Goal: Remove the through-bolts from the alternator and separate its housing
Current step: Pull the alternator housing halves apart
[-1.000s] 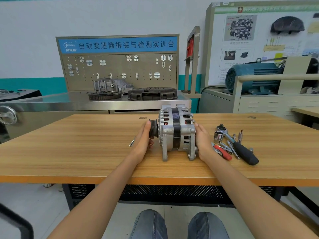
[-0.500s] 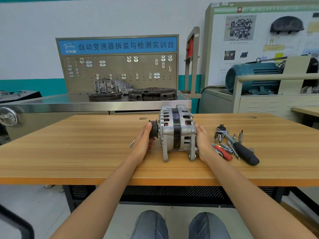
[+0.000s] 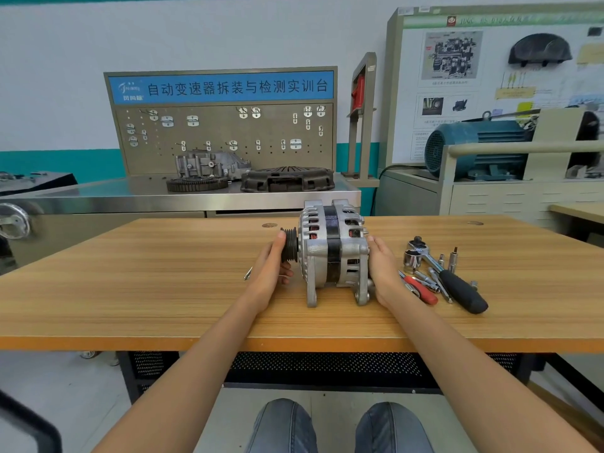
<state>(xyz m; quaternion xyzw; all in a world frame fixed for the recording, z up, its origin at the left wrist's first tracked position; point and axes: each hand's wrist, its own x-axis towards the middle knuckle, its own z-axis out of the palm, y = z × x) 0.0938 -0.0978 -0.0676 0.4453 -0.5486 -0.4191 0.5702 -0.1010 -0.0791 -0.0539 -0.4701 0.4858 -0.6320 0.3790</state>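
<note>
Two hands flank the alternator (image 3: 333,253) standing mid-desk (image 3: 130,289); left hand (image 3: 269,273) lies flat, fingers straight, against its black pulley (image 3: 290,245); right hand (image 3: 382,269) presses open-palmed on the rear housing; ratchet (image 3: 447,276) nearby.

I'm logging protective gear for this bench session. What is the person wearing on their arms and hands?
Nothing shows on either one. The left hand and right hand are bare, with no gloves, rings, watch or wristband in view. Both forearms are uncovered all the way to the bottom of the frame, so no sleeve is visible. Blue jeans cover the knees below.
</note>
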